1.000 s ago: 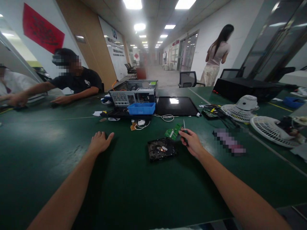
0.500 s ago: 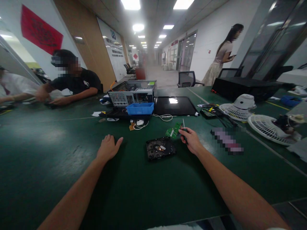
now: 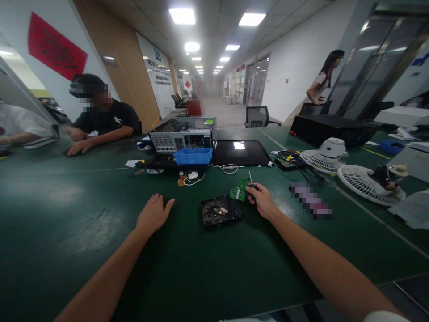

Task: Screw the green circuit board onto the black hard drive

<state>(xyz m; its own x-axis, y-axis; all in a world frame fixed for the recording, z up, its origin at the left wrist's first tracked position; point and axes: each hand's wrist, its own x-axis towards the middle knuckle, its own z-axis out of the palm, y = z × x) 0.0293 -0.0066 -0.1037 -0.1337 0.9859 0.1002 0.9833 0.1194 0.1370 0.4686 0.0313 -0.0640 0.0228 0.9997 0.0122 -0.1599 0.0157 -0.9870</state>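
My left hand (image 3: pixel 154 213) rests palm down on the green tabletop, its thumb apart from the fingers and nothing in it. In my closed right hand (image 3: pixel 260 200) is a screwdriver (image 3: pixel 250 179), its thin pale shaft pointing up and its dark handle mostly covered by the fingers. A green circuit board (image 3: pixel 237 192) meets those fingertips on their left; whether they also pinch it, I cannot tell. Between my hands lies a black hard drive (image 3: pixel 214 214) with its underside up, and the board is just beyond its far right corner.
Farther back stand an opened computer case (image 3: pixel 181 136), a blue bin (image 3: pixel 193 156) and a flat black screen panel (image 3: pixel 241 152). White fan parts (image 3: pixel 367 183) and a black box (image 3: pixel 331 129) are on the right. Another person (image 3: pixel 100 116) works at the left.
The view has tilted up slightly. My hands, the board and the hard drive keep nearly the same places. The person walking at the back right now leans toward a chair.
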